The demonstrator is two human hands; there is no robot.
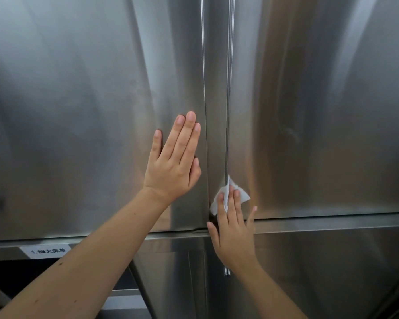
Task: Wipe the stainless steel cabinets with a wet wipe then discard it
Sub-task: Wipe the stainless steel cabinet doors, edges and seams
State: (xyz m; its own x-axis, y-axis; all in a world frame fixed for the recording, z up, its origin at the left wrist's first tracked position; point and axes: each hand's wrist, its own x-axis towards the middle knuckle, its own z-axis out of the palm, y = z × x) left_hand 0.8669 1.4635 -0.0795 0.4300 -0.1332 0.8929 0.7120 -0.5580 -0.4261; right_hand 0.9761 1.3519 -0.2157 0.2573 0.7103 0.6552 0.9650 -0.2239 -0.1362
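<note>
pressing flat on the left cabinet door (78, 111), the left hand (172, 164) is lying just at 9 o'clock of the narrow middle strip (215, 100) that is running up between the two upper doors. its fingers are stretching straight and close together toward 12 o'clock, released and grasping nothing, with the thumb lying alongside the palm. the right hand (234, 231) is sitting at 5 o'clock of the left one, reaching up over the horizontal rail (332, 223) that is dividing the upper doors from the lower panel (320, 268). its fingers are also lying straight, not clenched, and are pressing the white wet wipe (244, 196) against the steel. the wipe is resting at the bottom end of the middle strip, touching the lower inner corner of the right cabinet door (332, 111); its crumpled corners are showing at 10 o'clock and 2 o'clock of the fingertips, and one fold is standing up between two fingers. the little finger is spreading apart toward 1 o'clock, off the wipe. a white label (47, 250) with dark, blurred writing is sticking to the rail at 7 o'clock of the left hand, partly behind the left forearm. both doors are showing dull, streaky reflections.
</note>
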